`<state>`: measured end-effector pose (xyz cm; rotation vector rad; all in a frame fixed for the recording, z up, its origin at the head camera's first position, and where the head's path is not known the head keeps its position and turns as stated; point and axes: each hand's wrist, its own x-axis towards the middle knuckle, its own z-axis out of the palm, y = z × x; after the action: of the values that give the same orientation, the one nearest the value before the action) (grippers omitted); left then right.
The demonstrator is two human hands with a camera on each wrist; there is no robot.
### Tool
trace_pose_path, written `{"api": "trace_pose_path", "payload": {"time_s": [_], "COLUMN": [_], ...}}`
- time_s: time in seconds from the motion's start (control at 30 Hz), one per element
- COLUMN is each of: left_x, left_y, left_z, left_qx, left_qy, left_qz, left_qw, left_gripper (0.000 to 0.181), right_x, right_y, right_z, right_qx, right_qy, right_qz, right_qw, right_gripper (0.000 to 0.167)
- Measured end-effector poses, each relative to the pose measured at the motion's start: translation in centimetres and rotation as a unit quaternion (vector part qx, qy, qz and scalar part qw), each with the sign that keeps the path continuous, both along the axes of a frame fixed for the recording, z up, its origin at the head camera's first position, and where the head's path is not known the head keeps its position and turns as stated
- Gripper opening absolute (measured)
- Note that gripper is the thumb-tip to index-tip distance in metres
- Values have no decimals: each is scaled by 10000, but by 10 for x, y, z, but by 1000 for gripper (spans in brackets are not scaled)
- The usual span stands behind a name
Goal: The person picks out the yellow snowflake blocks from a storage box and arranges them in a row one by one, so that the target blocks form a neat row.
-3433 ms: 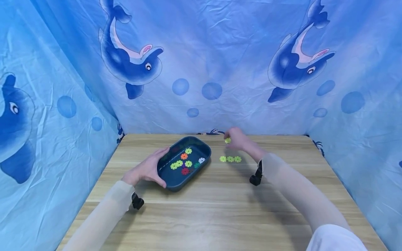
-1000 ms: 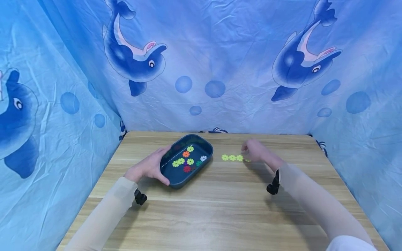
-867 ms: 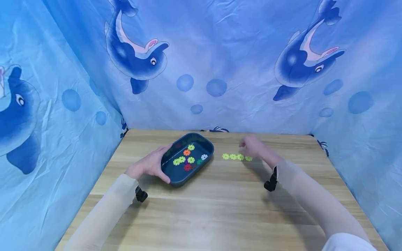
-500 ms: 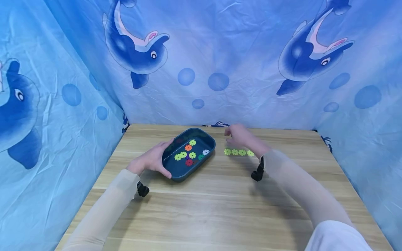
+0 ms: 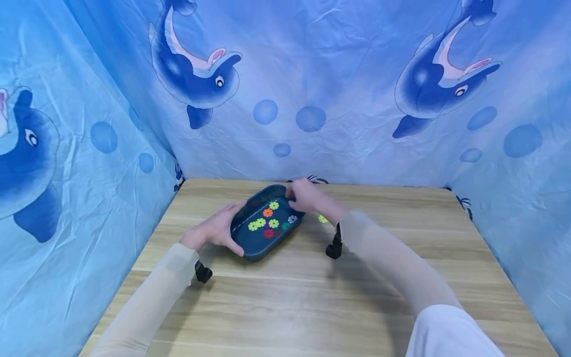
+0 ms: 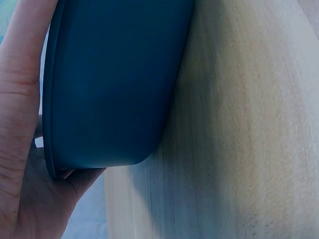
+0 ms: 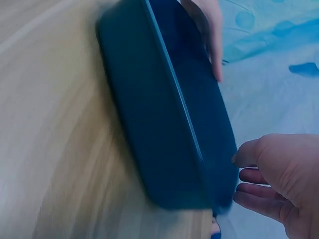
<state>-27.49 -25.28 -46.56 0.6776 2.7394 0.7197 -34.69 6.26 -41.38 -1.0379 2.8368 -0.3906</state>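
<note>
A dark blue-green plastic basin [image 5: 257,255] stands on the wooden table with small flower-shaped discs inside: several yellow, plus an orange disc [image 5: 267,212], a red disc [image 5: 268,233], a white disc [image 5: 292,219] and a green disc [image 5: 285,225]. My left hand [image 5: 216,229] grips its left end, thumb near and fingers on the far side. Over the basin's right end, my right hand [image 5: 307,196] has loosely bent, parted fingers with nothing visible between them in the right wrist view. One yellow disc [image 5: 322,218] shows beside my right forearm, which hides the rest of its row.
The wooden table [image 5: 276,307] extends to a blue dolphin-print curtain [image 5: 357,158] hanging at the back and sides. Each wrist wears a black camera mount [image 5: 202,272].
Earlier, my right hand set a fourth yellow disc at the right end of the row. It has since moved left to the basin. My left hand has kept its grip.
</note>
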Motion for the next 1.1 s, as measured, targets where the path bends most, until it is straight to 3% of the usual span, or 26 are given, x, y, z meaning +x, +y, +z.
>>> {"api": "trace_pose_path", "payload": {"time_s": [0.3,0.57,0.87,1.1], "left_x": [4,2,1,2], "left_y": [-4,0,2,1], "left_z": [-1,-2,-1,1], "left_qx": [77,229,179,106], "left_qy": [-6,-26,85,24], "left_qz": [73,-4,-74,-41], "left_qw": [9999,9997,9998,9999], "left_gripper": [157,153,153,155], "right_x": [5,9,11,11], "right_y": [-41,-56,-65,-68], "right_z": [-20,-32,-42,-48], "right_qx": [247,722,949,962], "right_qy": [-405,-842,-723,-546], "right_qz": [253,108,90,102], "right_qw": [9986,9938,9928,9938], "right_gripper": [28,31,16,28]}}
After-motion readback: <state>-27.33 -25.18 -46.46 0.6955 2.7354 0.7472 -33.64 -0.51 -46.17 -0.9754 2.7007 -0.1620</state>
